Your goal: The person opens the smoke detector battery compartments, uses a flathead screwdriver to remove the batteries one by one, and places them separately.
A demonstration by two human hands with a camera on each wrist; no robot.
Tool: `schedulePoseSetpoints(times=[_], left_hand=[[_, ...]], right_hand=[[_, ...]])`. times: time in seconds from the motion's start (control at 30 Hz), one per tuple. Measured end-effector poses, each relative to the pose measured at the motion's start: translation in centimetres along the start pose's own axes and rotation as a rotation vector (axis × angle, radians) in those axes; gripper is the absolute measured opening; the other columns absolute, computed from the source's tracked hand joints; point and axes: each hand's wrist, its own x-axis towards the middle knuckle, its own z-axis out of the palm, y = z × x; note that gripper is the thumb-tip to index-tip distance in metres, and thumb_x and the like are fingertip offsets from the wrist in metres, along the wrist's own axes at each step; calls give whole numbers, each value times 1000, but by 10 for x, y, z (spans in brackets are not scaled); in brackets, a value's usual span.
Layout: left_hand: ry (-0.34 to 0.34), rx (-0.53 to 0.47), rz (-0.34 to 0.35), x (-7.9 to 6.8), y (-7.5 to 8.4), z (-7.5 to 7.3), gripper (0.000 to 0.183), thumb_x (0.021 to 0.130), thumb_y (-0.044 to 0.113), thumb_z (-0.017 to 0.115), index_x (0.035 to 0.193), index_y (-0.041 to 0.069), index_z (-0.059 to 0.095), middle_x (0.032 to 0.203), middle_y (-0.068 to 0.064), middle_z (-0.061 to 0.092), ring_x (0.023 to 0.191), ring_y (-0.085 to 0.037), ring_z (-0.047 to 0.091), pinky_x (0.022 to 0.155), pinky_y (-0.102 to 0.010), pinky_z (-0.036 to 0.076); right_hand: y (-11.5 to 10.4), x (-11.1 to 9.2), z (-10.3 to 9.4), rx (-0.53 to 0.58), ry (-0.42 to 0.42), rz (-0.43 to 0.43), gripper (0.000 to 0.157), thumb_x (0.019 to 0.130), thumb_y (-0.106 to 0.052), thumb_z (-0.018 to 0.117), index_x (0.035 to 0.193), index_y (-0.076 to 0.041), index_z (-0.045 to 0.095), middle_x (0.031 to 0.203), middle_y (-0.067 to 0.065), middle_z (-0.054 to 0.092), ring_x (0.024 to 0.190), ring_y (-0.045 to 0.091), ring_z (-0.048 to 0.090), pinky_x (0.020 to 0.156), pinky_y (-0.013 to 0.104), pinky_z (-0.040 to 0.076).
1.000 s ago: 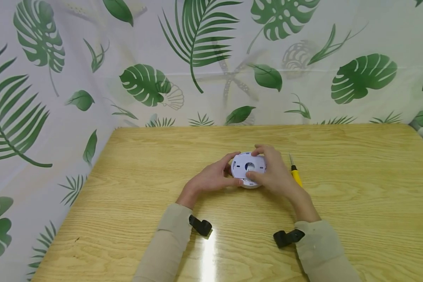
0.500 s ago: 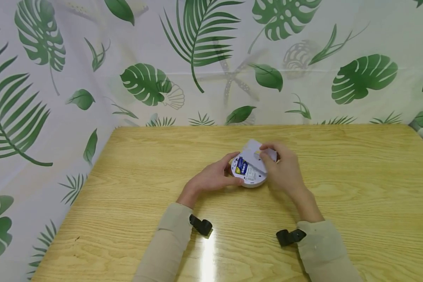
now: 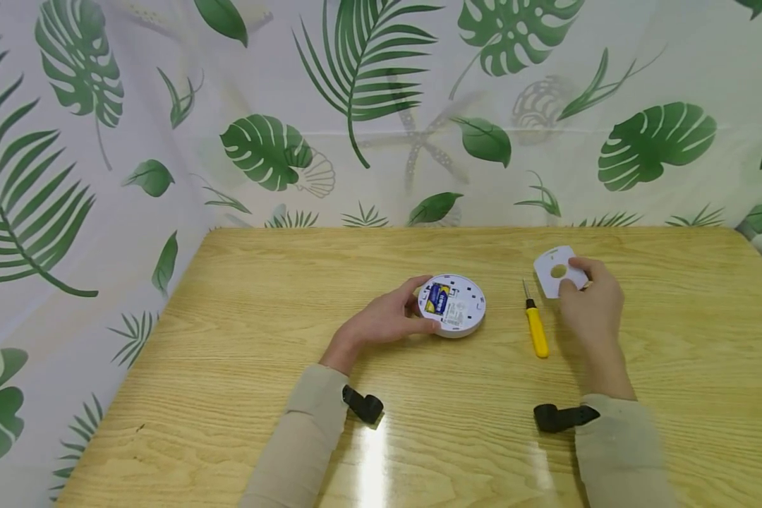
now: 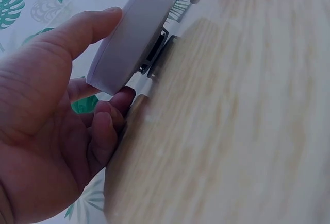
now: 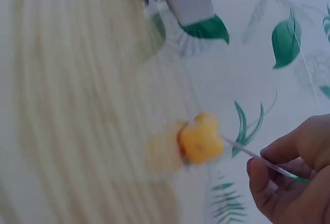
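In the head view my left hand (image 3: 381,317) grips the left rim of a round white smoke alarm (image 3: 466,310), its back facing up. Blue-and-yellow batteries (image 3: 437,299) lie in the bay on that back. The left wrist view shows the thumb on one edge of the alarm (image 4: 129,36) and the other fingers round its far side, with a dark bracket-like part below it. Off to the right, my right hand (image 3: 593,303) pinches a flat white mounting plate (image 3: 546,282) with a central hole, held tilted over the table. The plate (image 5: 268,165) appears edge-on in the right wrist view.
Between the alarm and the right hand lies a screwdriver (image 3: 537,331) with a yellow handle, tip pointing away. The wooden table (image 3: 228,353) ends at a leaf-patterned cloth (image 3: 381,141) behind and to the left.
The mounting plate came off the back of the alarm and moved right in my right hand, past the screwdriver, uncovering the batteries. My left hand has stayed on the alarm.
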Motion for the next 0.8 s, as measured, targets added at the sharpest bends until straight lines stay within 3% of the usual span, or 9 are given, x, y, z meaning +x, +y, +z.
schedulePoseSetpoints(times=[0.07, 0.17, 0.27, 0.53, 0.67, 0.8], left_hand=[[-2, 5, -1, 0, 0, 0, 84, 88, 44, 73, 156, 30, 27, 110, -1, 60, 92, -16, 56, 74, -29, 47], [-10, 11, 2, 1, 0, 0, 85, 88, 45, 73, 157, 30, 26, 111, -1, 59, 91, -16, 57, 74, -29, 48], [-18, 16, 10, 2, -1, 0, 85, 89, 44, 73, 157, 30, 25, 111, -1, 59, 90, -16, 57, 73, -28, 49], [-22, 25, 17, 3, -2, -1, 85, 89, 45, 72, 157, 29, 24, 112, -1, 59, 94, -16, 56, 75, -28, 48], [-20, 33, 18, 3, -2, -1, 85, 89, 45, 72, 157, 28, 24, 112, -1, 59, 96, -16, 55, 76, -29, 47], [-19, 39, 22, 1, -3, -1, 85, 89, 46, 72, 157, 27, 24, 111, -1, 60, 95, -17, 55, 77, -30, 47]], right_hand=[[8, 3, -4, -33, -27, 58, 47, 90, -2, 46, 136, 5, 54, 135, 27, 55, 103, 31, 58, 82, 32, 48], [19, 6, -8, -73, -73, 131, 52, 87, -1, 44, 138, 7, 49, 138, 32, 50, 127, 40, 47, 101, 48, 41], [27, 8, -10, -143, -109, 173, 52, 89, -6, 46, 141, 5, 47, 138, 33, 48, 127, 45, 46, 98, 53, 40], [37, 9, -11, -301, -197, 120, 52, 94, -18, 45, 141, 5, 46, 131, 36, 38, 108, 47, 46, 72, 56, 45], [34, 7, -11, -270, -184, 124, 53, 96, -19, 40, 143, 5, 44, 134, 37, 34, 112, 49, 46, 79, 59, 44], [19, 3, -10, -137, -131, 21, 49, 98, -18, 41, 140, 7, 48, 133, 35, 44, 115, 47, 46, 83, 50, 42]])
